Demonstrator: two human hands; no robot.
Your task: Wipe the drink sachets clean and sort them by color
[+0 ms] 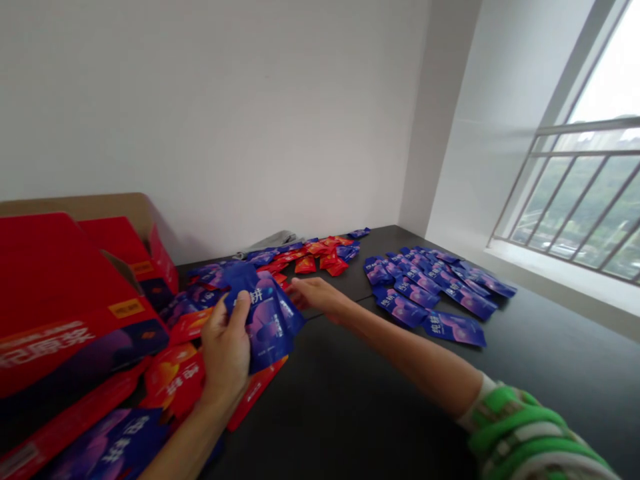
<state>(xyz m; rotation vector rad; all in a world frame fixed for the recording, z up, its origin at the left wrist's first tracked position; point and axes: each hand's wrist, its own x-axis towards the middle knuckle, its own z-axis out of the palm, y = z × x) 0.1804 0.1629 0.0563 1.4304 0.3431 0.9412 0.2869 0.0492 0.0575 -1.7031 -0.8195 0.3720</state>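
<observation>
My left hand (227,340) is closed round several blue-purple sachets (267,323), fanned out, with the thumb pressed on their front. Just right of and behind them is my right hand (313,293). Its fingers are bent toward the sachets and partly hidden, and I cannot make out whether they grip anything. Behind both hands lies a mixed pile of red sachets (325,257) and blue ones. More red sachets (175,380) lie under and left of my left forearm, beside a large blue sachet (113,443) at the lower left.
Large red boxes (65,287) with open flaps stand at the left. Blue sachets (420,287) lie in overlapping rows on the right of the black table (350,413). A grey item (275,241) lies by the back wall. A railing (580,153) crosses the window at right.
</observation>
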